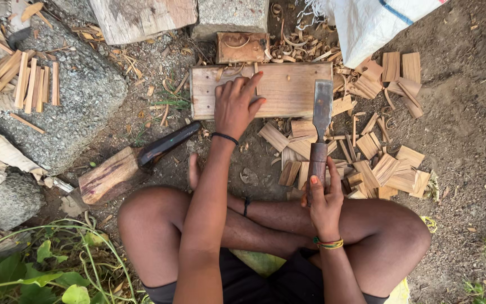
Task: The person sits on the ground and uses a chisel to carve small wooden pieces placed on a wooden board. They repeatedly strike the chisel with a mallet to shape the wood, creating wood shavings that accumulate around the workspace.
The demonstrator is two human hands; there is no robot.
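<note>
Chisel [320,132], frame centre: stiff, probably heavy; right hand [324,202] wrapped around its wooden handle. Left hand [236,107] flat, fingers spread on board [285,90].

Left hand [236,104] reaches forward, arm straight, palm down, fingers spread. Right hand [323,200] stays near the crossed legs, fingers closed in a grip.

Both arms are bare, with no sleeves. A thin black band circles the wrist just behind the left hand [236,107], and stacked green, yellow and red bangles sit just behind the right hand [324,205]. The person wears dark shorts, with bare knees and a thin black cord at one ankle.
</note>
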